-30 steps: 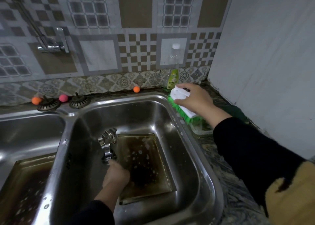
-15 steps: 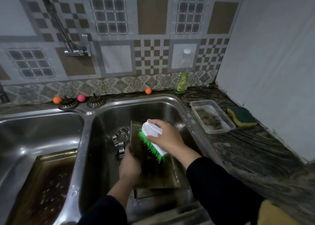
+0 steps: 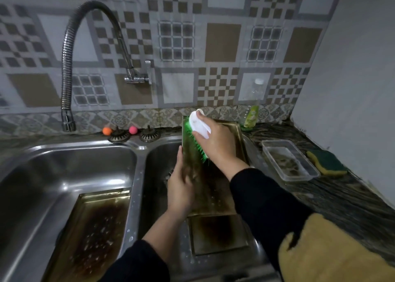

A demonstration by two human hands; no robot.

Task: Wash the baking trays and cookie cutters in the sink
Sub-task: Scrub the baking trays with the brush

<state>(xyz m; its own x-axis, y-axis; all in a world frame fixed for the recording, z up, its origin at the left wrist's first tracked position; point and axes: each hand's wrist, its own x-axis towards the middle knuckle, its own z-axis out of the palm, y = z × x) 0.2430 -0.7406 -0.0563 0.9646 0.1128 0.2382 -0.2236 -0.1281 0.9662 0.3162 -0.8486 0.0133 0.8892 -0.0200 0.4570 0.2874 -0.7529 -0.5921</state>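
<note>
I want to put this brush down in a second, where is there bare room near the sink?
Bare counter lies in front of the plastic container and sponge, right of the sink. The left basin is bare behind its tray. The back ledge is crowded: strainers, balls, soap bottle.

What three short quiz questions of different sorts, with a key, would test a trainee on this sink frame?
1. True or false: the right hand grips a white scrub brush with green bristles.
2. Which hand steadies the lifted baking tray?
A. left hand
B. right hand
C. neither
3. Fill in: a second dirty baking tray lies in the ___ sink basin.

Key: 1 true; 2 A; 3 left.
</note>
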